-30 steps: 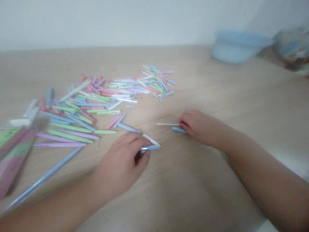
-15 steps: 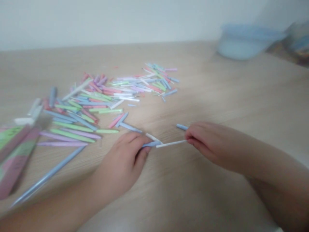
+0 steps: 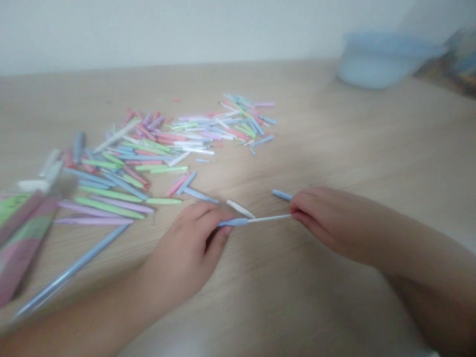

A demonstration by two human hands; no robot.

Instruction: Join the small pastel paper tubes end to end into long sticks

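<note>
Pastel paper tubes [image 3: 148, 153] lie scattered on the bench [image 3: 334, 124] at left; your left hand [image 3: 182, 243] pinches a blue tube [image 3: 232, 222], its end meeting a white tube [image 3: 269, 218] pinched by your right hand [image 3: 327, 223], a loose blue tube [image 3: 281, 195] just beside it

My left hand [image 3: 182, 243] pinches a pale blue paper tube [image 3: 232, 222], and my right hand [image 3: 329, 223] pinches a thin white stick [image 3: 271, 218]; the stick's end meets the tube between my hands. Both sit just in front of the pastel paper pile [image 3: 148, 161] on the wooden table [image 3: 334, 124]. A loose white piece [image 3: 240, 208] lies against my left fingers [image 3: 219, 213], and a short blue piece [image 3: 281, 195] lies just beyond my right hand. A pale blue bowl [image 3: 377, 62] stands well beyond the pile, to the right.
</note>
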